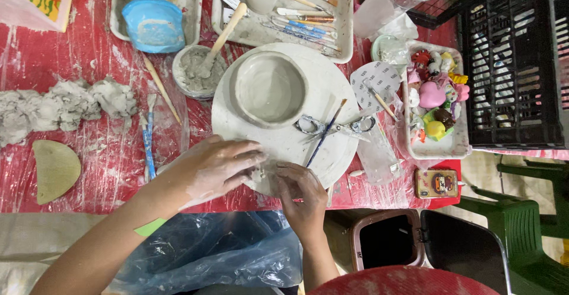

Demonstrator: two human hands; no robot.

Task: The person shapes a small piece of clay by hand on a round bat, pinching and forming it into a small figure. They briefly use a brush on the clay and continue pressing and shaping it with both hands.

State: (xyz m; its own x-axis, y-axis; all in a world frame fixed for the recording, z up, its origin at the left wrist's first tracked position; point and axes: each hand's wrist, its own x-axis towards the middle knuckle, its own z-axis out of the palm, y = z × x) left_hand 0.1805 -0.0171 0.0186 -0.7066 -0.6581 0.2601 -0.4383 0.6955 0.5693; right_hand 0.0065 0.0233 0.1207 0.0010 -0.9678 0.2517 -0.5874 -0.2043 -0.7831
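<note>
My left hand (pixel 216 166) and my right hand (pixel 302 189), both smeared with grey clay, press together on a small lump of clay (pixel 264 173) at the near edge of a round white turntable (pixel 332 87). A grey clay bowl (pixel 269 87) stands upright on the turntable behind my hands. Scissors (pixel 332 126) and a thin paintbrush (pixel 325 132) lie on the turntable to the right of the bowl.
A small tub of wet clay (pixel 192 73) with a wooden stick stands left of the turntable, with clay lumps (pixel 65 102) and a tan half-round pad (pixel 54 169) further left. Tool trays (pixel 341 28) sit at the back, a figurine tray (pixel 435 102) and black crate (pixel 512 64) right.
</note>
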